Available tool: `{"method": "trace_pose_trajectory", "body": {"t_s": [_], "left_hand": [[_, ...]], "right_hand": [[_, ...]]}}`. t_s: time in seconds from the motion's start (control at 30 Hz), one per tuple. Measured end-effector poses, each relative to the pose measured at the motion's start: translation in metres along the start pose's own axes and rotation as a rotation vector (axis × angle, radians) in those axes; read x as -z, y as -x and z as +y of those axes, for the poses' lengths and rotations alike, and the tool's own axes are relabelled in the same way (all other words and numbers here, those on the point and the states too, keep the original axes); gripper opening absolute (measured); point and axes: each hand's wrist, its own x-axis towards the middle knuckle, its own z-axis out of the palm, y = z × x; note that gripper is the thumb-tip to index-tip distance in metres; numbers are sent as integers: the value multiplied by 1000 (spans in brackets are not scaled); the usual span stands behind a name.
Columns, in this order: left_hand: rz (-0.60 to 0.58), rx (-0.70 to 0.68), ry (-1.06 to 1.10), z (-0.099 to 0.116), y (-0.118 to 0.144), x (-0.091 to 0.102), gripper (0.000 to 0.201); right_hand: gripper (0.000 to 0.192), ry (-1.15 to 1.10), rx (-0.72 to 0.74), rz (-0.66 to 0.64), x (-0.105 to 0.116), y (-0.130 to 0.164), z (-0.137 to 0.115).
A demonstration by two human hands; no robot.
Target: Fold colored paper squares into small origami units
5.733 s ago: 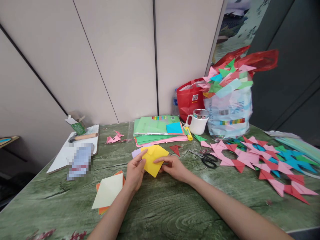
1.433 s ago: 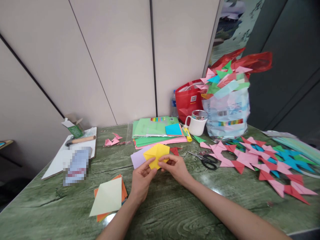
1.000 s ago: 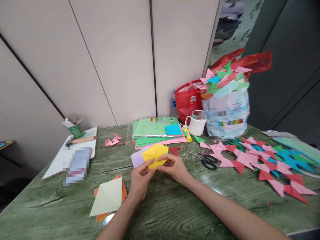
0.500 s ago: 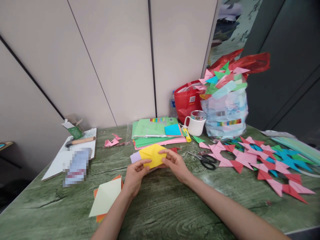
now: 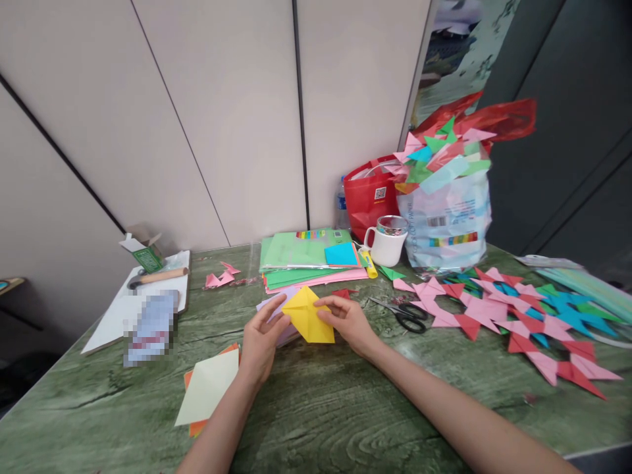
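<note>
Yellow folded paper (image 5: 309,315), a creased square turned like a diamond, lies between my two hands just above the green wood-grain tabletop (image 5: 345,408), near the middle of the table. My left hand (image 5: 261,339) touches its left edge with the fingers stretched out and fairly flat, the thumb near the crease. My right hand (image 5: 348,319) pinches its right side, with the thumb on top and the other fingers curled beneath. Whether the sheet's lower tip rests on the table I cannot tell.

Partly under the yellow sheet and my left fingers lies a pale lilac paper sheet (image 5: 272,308). To the left of my left forearm sits a cream square sheet on a small stack of orange papers (image 5: 207,394). Behind my hands is a flat pile of green and pink paper sheets (image 5: 296,263) with a small blue square on top. Just right of it stand a yellow glue stick (image 5: 369,264) and a white mug (image 5: 388,242), and behind those a red bag (image 5: 370,194) and a clear plastic bag stuffed with folded coloured pieces (image 5: 447,197).

Black-handled scissors (image 5: 405,315) lie just right of my right hand. Beyond them, a spread of joined pink, red and blue folded paper shapes (image 5: 513,316) covers the right part of the table. At far left, a wooden-handled hammer (image 5: 155,276) rests on a white board beside a small open green box (image 5: 143,253).
</note>
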Motion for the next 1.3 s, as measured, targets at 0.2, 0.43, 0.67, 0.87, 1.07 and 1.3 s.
{"method": "trace_pose_trajectory", "body": {"t_s": [0.2, 0.43, 0.67, 0.87, 1.07, 1.3], "left_hand": [[-83, 63, 90, -5, 5, -4, 57], [61, 84, 68, -9, -1, 3, 30], [21, 122, 119, -3, 1, 0, 32], [-39, 143, 118, -2, 3, -2, 38], [-125, 134, 130, -5, 3, 0, 44], [-221, 125, 100, -5, 6, -2, 47]], "right_hand": [[19, 25, 16, -35, -4, 3, -3], [27, 17, 41, -257, -5, 7, -4], [20, 250, 141, -373, -4, 11, -12], [22, 261, 140, -382, -3, 11, -11], [21, 185, 125, -286, -1, 6, -4], [29, 73, 56, -131, -3, 3, -2]]}}
